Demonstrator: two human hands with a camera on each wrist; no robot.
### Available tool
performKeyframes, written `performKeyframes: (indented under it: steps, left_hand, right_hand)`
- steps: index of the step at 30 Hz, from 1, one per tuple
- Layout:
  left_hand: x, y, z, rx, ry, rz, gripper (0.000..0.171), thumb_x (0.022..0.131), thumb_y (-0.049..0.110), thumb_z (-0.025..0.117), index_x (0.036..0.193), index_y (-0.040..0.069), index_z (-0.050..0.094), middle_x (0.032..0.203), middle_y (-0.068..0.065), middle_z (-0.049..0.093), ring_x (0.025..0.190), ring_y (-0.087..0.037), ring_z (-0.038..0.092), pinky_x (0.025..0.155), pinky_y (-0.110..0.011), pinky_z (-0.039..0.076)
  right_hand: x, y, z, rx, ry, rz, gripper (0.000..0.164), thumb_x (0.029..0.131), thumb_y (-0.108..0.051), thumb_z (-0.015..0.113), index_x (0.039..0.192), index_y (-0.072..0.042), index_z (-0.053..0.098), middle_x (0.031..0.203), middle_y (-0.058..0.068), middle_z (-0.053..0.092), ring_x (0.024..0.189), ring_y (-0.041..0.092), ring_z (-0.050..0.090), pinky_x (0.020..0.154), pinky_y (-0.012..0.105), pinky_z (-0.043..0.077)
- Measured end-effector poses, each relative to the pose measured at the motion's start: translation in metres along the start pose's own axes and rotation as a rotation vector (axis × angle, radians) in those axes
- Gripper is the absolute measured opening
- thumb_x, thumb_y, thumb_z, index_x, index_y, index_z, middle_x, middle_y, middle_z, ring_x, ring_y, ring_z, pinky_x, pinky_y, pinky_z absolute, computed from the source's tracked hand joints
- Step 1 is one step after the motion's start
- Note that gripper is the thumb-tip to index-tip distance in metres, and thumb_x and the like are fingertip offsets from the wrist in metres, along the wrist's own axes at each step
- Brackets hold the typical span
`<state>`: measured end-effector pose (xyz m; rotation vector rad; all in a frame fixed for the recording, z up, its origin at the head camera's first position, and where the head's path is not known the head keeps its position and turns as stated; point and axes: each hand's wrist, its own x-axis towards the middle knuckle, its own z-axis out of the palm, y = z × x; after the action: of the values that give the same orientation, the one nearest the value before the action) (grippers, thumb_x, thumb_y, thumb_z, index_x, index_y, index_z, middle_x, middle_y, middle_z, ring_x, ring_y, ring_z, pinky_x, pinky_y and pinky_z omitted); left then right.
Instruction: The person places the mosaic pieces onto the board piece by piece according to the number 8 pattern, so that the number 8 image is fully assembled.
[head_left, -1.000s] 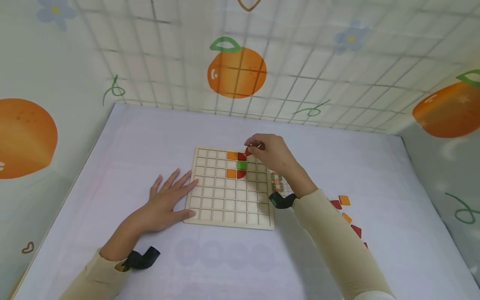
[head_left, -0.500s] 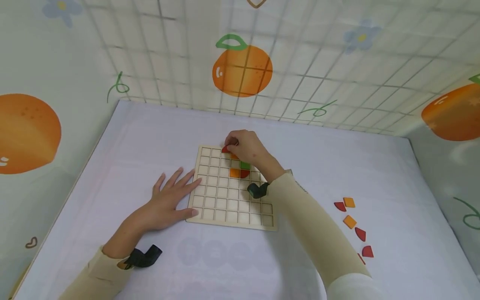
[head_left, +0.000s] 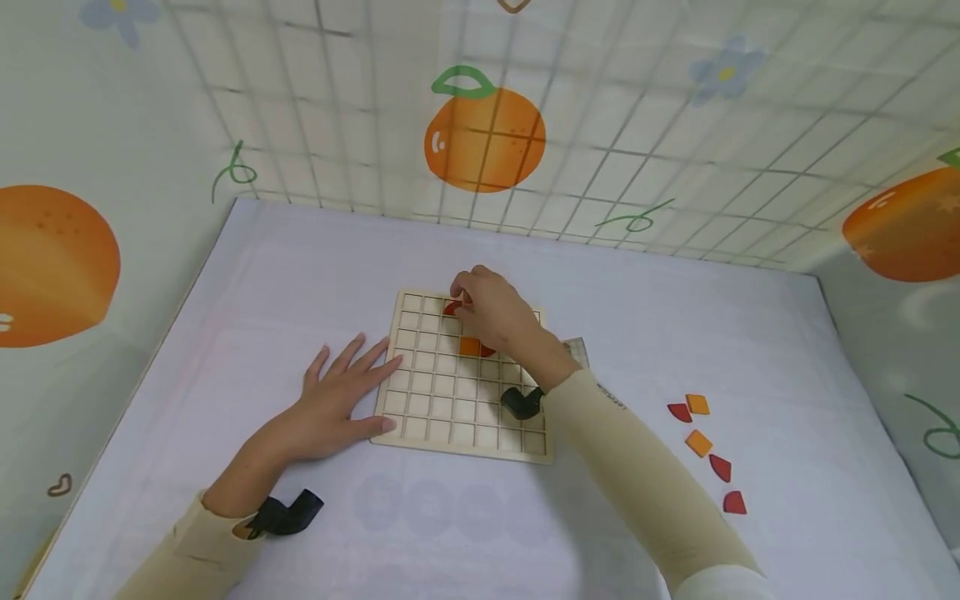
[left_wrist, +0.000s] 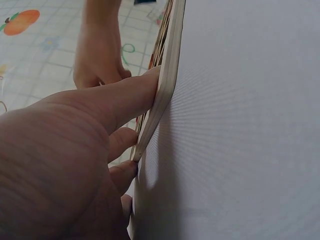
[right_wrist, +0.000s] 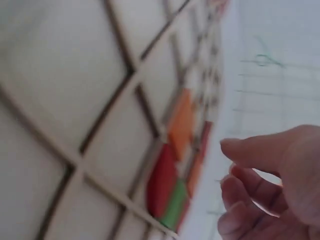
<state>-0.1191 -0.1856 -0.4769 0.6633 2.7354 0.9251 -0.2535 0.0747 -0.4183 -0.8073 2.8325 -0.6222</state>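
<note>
A pale wooden grid board [head_left: 442, 408] lies on the table. My left hand [head_left: 333, 408] rests flat with spread fingers, its thumb and fingertips touching the board's left edge. My right hand [head_left: 498, 312] is over the board's far rows, fingers loosely bent. Just beside its fingertips, a red quarter-round tile [head_left: 452, 308] sits in a far-row cell. In the right wrist view nothing shows between the thumb and fingers, which are apart from the tiles. An orange square tile [head_left: 469, 346] and a green tile [right_wrist: 175, 205] lie in other cells; the right hand hides some tiles in the head view.
On the table to the right lie loose tiles, including an orange square [head_left: 698, 443] and a red quarter-round [head_left: 735, 502]. A printed card [head_left: 577, 352] shows partly behind the right forearm. Patterned fabric walls [head_left: 337, 125] border the table.
The right hand has moved left along the board's far edge with the red quarter-round tile, which now sits in a cell and is let go. The left hand stays at the board's edge.
</note>
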Motion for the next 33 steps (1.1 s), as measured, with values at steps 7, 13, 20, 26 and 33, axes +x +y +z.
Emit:
performKeyframes:
  steps: [7,13,20,26,33]
  left_hand:
    - [0.003,-0.001,0.004,0.033,-0.01,-0.03,0.085,0.095,0.039,0.076,0.166,0.021,0.033,0.175,-0.005,0.015,0.16,-0.033,-0.003,0.119,-0.064,-0.013]
    - [0.003,0.002,0.004,0.028,-0.015,-0.053,0.085,0.094,0.038,0.077,0.165,0.02,0.034,0.175,-0.005,0.016,0.16,-0.033,-0.004,0.119,-0.065,-0.013]
    - [0.001,0.0,0.008,0.047,-0.016,-0.064,0.086,0.093,0.038,0.078,0.165,0.02,0.035,0.175,-0.004,0.015,0.16,-0.034,-0.005,0.118,-0.067,-0.012]
    - [-0.001,0.001,0.006,0.028,-0.018,-0.062,0.085,0.093,0.037,0.078,0.165,0.019,0.035,0.175,-0.006,0.016,0.16,-0.034,-0.005,0.118,-0.067,-0.012]
    - [0.0,0.006,0.006,0.026,-0.016,-0.051,0.085,0.094,0.036,0.078,0.165,0.017,0.036,0.174,-0.008,0.017,0.16,-0.036,-0.003,0.118,-0.067,-0.011]
  right_hand:
    - [-0.064,0.023,-0.046,0.129,0.091,0.004,0.017,0.103,-0.007,0.064,0.118,0.0,0.071,0.106,0.01,0.068,0.093,0.025,0.064,0.078,0.04,0.055]
    - [-0.133,0.07,-0.088,0.047,0.014,0.173,0.029,0.107,-0.02,0.061,0.129,-0.002,0.068,0.118,0.012,0.071,0.104,0.029,0.064,0.083,0.047,0.055]
    - [-0.207,0.13,-0.094,-0.024,-0.109,0.423,0.04,0.102,-0.02,0.068,0.135,0.003,0.063,0.123,0.026,0.064,0.104,0.039,0.063,0.079,0.049,0.06]
    - [-0.24,0.16,-0.069,-0.024,-0.024,0.495,0.049,0.096,-0.019,0.077,0.134,0.006,0.06,0.128,0.031,0.05,0.105,0.044,0.055,0.086,0.056,0.059]
    - [-0.25,0.168,-0.065,0.054,0.007,0.525,0.043,0.096,-0.021,0.076,0.131,0.0,0.061,0.123,0.025,0.052,0.104,0.041,0.055,0.082,0.05,0.061]
